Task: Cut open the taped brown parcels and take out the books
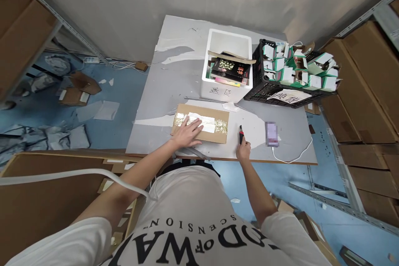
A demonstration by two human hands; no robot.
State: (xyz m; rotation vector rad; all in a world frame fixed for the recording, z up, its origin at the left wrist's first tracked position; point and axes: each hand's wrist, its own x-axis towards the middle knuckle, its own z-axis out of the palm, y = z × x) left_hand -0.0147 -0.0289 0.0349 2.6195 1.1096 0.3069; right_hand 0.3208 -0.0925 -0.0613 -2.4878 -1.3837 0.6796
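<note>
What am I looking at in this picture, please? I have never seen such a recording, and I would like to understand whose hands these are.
There is no machine here: a person works with two bare hands. The one picture comes from a camera on that person's head, looking forward and down, so you also see the shirt and arms. The left hand lies flat on a taped cardboard box. The right hand holds a red and black knife, beside the box. Also on the table are a white tub, a black crate full of small green and white cartons, and a phone with a cable.
</note>
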